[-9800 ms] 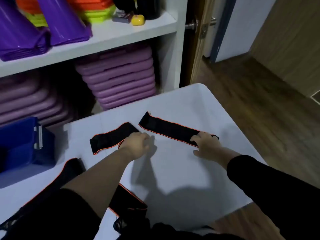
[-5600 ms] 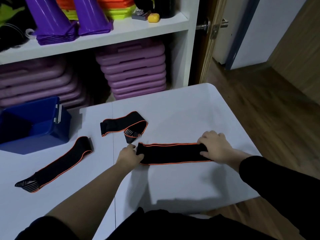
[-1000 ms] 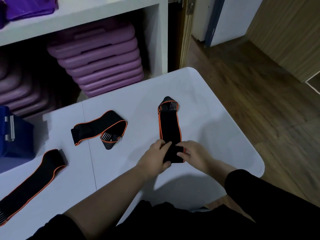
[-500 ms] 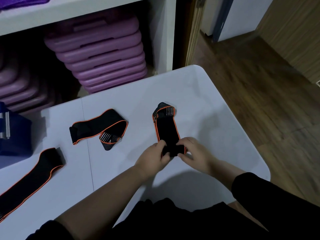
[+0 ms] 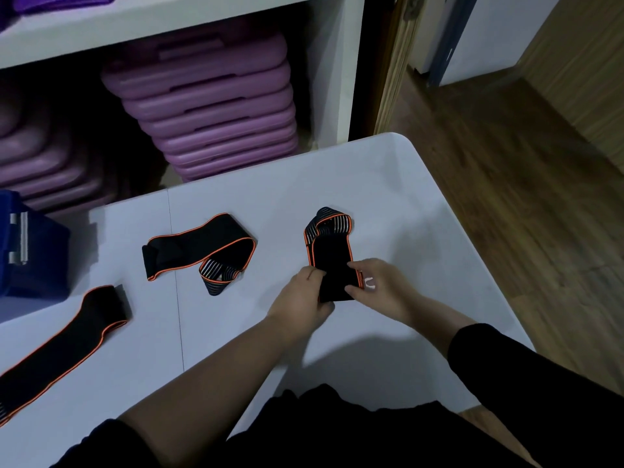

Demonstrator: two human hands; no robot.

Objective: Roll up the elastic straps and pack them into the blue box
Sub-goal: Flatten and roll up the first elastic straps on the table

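Strap (image 5: 329, 251) rolled further | both hands (image 5: 300, 298) gripping | no writing legible

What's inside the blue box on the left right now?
Only an outer wall and a silver latch of the blue box show at the left edge. Its opening is out of frame, so its contents cannot be seen. Three straps lie outside it on the white table.
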